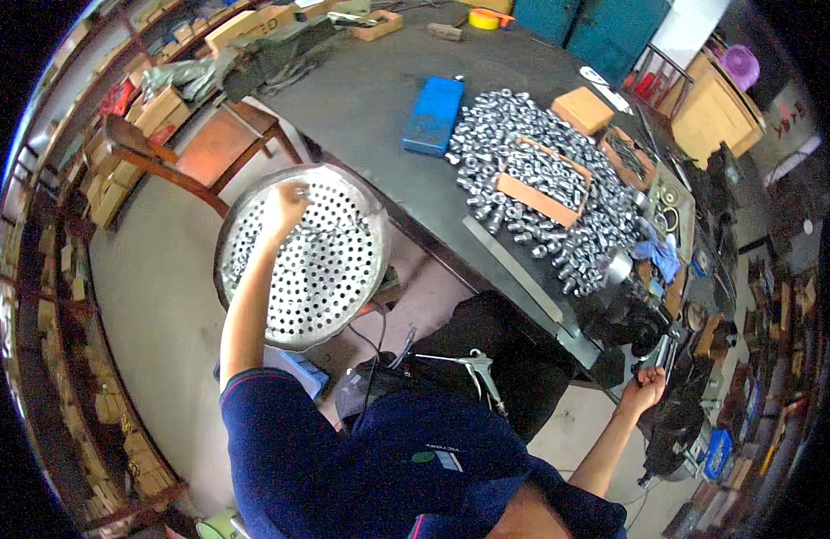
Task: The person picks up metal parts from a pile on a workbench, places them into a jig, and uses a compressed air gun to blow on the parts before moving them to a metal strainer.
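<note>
My left hand [285, 205] reaches into a round perforated metal basin [321, 269] and rests near its far rim. Its fingers are curled among a few small shiny metal parts [339, 220] lying inside; whether they grip any is unclear. My right hand [647, 388] is stretched out to the right, closed in a fist beside dark objects at the near corner of the dark worktable [370, 90]. What it holds, if anything, is hidden. A metal air blow gun [473, 364] lies across my lap.
A large heap of shiny metal fittings [523, 135] covers the table, with a cardboard piece [534, 198] on it and a blue box [433, 114] beside it. A wooden chair [213, 148] stands behind the basin. Shelves with boxes [74, 269] line the left wall.
</note>
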{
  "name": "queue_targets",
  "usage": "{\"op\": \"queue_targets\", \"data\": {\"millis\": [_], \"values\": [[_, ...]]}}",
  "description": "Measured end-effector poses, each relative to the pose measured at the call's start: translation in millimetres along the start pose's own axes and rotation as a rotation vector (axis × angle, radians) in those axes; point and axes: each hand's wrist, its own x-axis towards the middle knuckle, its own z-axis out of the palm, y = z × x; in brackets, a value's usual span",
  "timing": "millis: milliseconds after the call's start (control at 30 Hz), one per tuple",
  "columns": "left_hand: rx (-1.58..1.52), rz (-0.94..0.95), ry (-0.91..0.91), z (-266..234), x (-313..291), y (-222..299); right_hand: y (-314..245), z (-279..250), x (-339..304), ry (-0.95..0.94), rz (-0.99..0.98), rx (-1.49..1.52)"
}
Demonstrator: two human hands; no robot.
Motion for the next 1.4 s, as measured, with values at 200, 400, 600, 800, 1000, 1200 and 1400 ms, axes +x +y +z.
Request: {"op": "queue_targets", "data": {"millis": [200,400,600,800,1000,1200,1400], "values": [[0.415,-0.115,-0.145,7,-49,-33,0,-6,9,0.004,-0.015,-0.05],[0.602,0.104,-0.24,36,-55,-30,-1,20,-6,0.161,-0.08,-0.197],[0.604,0.128,-0.255,36,-59,-48,-5,22,-10,0.122,0.011,-0.111],[-0.369,-0.056,-0.334,47,-45,45,-6,-2,-2,0.245,0.058,-0.283],[-1.007,0.009,-0.704,96,-54,209,-1,31,-7,0.135,0.005,-0.038],[-1.203,0.215,-0.947,174,-69,332,-5,24,-7,0.135,0.021,0.012],[-1.132,0.252,-0.912,192,-72,353,0,10,-5,0.138,-0.01,-0.029]]}}
